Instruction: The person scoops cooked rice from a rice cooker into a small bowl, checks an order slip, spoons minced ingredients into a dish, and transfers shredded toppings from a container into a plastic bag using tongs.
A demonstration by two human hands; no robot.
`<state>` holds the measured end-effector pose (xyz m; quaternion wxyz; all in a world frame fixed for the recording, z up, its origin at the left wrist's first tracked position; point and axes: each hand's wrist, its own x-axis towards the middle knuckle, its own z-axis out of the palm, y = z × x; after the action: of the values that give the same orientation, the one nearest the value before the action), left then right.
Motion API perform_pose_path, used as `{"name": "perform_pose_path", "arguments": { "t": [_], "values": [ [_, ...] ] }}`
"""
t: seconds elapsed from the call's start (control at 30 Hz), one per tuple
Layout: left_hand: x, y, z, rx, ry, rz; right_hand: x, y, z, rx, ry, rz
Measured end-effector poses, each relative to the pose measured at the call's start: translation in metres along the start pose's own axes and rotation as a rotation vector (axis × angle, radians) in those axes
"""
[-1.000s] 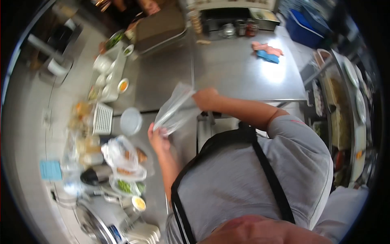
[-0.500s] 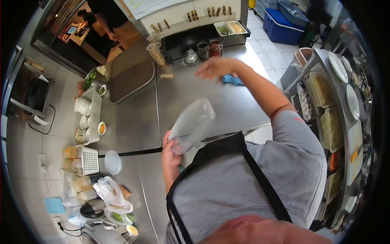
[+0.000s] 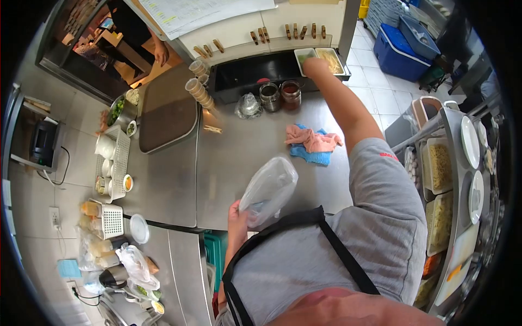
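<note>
My left hand (image 3: 237,220) is closed on the edge of a clear plastic bag (image 3: 269,190), which hangs puffed out over the front edge of the steel table. My right hand (image 3: 315,67) reaches to the far side, over a white container with green contents (image 3: 304,56). Its fingers are mostly hidden, so what they hold does not show. Right beside it is a container of pale shredded food (image 3: 329,61). Both containers sit at the right end of a black tray (image 3: 244,73). Two jars (image 3: 291,96) stand in front of the tray.
Pink and blue cloths (image 3: 312,142) lie on the steel table (image 3: 228,163). A brown tray (image 3: 169,111) and stacked cups (image 3: 199,93) stand at its left. Baskets (image 3: 112,220) and bags line the left wall. Shelves (image 3: 454,157) with food containers are at right. Another person's hand (image 3: 161,54) shows beyond the opening.
My right hand has moved from beside my left hand, across the table, to the white containers. The bag stays in my left hand and has opened out wider. The view has shifted.
</note>
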<state>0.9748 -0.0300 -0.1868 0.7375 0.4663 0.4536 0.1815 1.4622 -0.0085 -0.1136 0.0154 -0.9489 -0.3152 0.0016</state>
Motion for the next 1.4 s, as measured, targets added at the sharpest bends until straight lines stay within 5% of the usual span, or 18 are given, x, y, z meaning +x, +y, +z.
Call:
{"name": "perform_pose_path", "arguments": {
  "t": [0.17, 0.3, 0.37, 0.47, 0.63, 0.93, 1.07, 1.17, 1.4],
  "values": [
    [-0.010, 0.027, 0.025, 1.006, 0.021, 0.419, -0.019, 0.018, -0.034, -0.121, -0.023, -0.121],
    [0.011, 0.037, 0.043, 0.998, -0.178, 0.421, -0.051, 0.033, -0.017, 0.090, 0.147, 0.017],
    [0.027, 0.032, 0.058, 0.928, -0.193, 0.428, -0.063, 0.042, -0.012, 0.128, 0.036, 0.039],
    [0.058, 0.030, 0.065, 1.017, -0.247, 0.213, -0.068, 0.062, -0.038, 0.156, 0.073, 0.078],
    [0.072, 0.084, 0.090, 1.001, -0.088, 0.354, -0.054, 0.089, -0.061, 0.011, -0.062, 0.155],
    [0.099, 0.143, 0.152, 0.665, -0.258, 0.537, -0.025, 0.087, -0.026, 0.058, -0.081, 0.208],
    [0.093, 0.158, 0.210, 1.109, -0.197, 0.714, -0.025, 0.102, -0.025, 0.071, -0.069, 0.200],
    [0.109, 0.149, 0.250, 1.463, -0.162, 0.596, -0.027, 0.110, -0.026, 0.133, -0.037, 0.193],
    [0.133, 0.129, 0.302, 1.416, -0.185, 0.660, -0.028, 0.136, -0.013, 0.444, 0.062, 0.143]
  ]
}}
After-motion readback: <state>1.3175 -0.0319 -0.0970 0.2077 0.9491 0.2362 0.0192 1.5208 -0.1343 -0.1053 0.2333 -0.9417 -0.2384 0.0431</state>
